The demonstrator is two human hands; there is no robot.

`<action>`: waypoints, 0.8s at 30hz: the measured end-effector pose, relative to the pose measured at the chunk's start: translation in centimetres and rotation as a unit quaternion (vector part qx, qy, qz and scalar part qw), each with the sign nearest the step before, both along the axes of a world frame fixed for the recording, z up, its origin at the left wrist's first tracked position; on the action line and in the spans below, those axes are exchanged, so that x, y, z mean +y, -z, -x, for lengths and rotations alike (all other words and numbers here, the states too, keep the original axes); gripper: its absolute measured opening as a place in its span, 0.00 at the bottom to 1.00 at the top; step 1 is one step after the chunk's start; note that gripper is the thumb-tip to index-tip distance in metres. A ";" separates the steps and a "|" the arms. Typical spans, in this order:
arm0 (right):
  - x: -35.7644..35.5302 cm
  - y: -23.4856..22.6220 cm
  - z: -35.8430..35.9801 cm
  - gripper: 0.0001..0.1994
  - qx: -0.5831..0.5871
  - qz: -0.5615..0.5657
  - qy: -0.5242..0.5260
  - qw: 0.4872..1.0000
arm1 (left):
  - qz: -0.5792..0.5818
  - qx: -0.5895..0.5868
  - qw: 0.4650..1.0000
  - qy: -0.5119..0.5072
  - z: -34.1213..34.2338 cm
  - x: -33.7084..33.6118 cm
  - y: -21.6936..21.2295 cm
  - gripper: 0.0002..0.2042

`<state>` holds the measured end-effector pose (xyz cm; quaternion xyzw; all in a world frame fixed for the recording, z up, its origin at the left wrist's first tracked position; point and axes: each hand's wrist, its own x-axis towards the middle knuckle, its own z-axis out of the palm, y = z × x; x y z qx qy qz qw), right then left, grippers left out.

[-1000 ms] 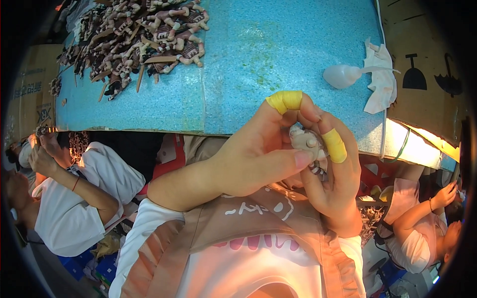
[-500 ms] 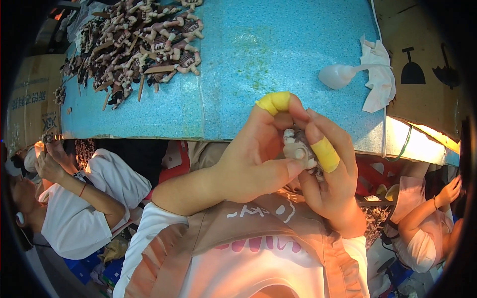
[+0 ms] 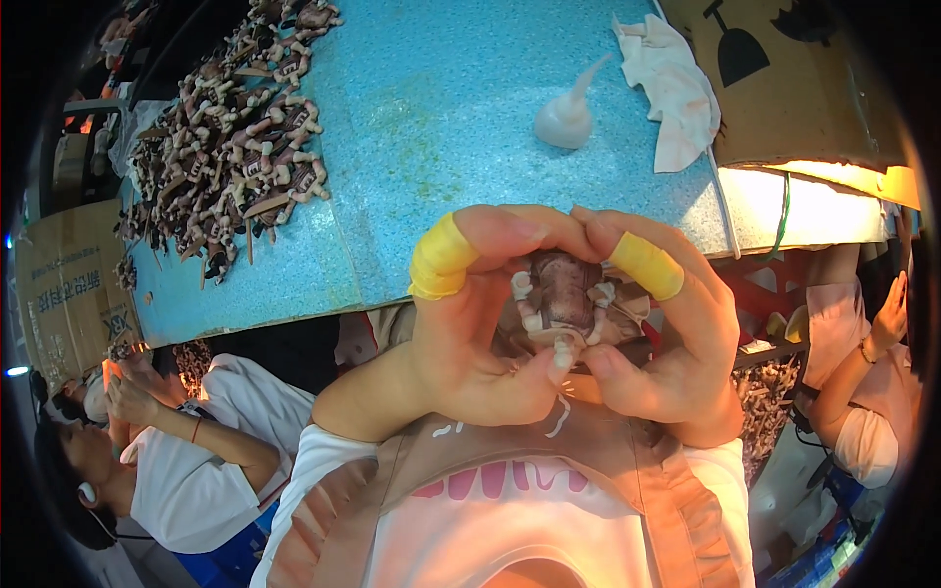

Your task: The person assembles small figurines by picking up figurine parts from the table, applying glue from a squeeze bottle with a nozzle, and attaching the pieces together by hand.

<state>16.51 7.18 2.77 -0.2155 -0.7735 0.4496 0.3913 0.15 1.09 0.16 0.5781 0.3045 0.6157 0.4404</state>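
Observation:
Between my two hands is a small toy figure (image 3: 566, 294) with a dark maroon body and pale limbs. My left hand (image 3: 470, 328) curves round its left side, thumb tip at its lower end and fingers at its top. On the other side my right hand (image 3: 681, 333) pinches it with thumb below and fingers above. The fingertips of both hands meet at the upper edge. Yellow tape (image 3: 438, 257) wraps a finger of the left hand, and more yellow tape (image 3: 645, 267) a finger of the right. Part of the figure is hidden by the fingers.
A pile of similar figures (image 3: 230, 147) covers the left of the blue table (image 3: 412, 186). A white squeeze bottle (image 3: 564, 120) with a thin nozzle stands near a crumpled white cloth (image 3: 671, 93). Cardboard (image 3: 784, 88) lies far right. One co-worker (image 3: 211, 470) sits left, another (image 3: 863, 392) right.
The figure has turned so its maroon body faces up, and both hands have spread wider around it. The view has shifted, moving the bottle and cloth leftward in the picture.

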 end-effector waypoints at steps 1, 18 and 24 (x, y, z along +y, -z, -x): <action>0.1 0.2 -0.2 0.27 0.002 0.001 0.001 1.000 | 0.001 0.002 1.000 0.001 -0.5 0.0 -0.1 0.33; 0.1 0.1 -0.4 0.14 -0.016 -0.194 0.043 0.980 | 0.268 -0.330 0.900 0.096 -1.7 -0.8 -1.9 0.31; -0.5 -1.1 -0.9 0.14 -0.076 -0.237 0.036 0.968 | 0.284 -0.337 0.892 0.096 -1.9 -1.2 -2.4 0.31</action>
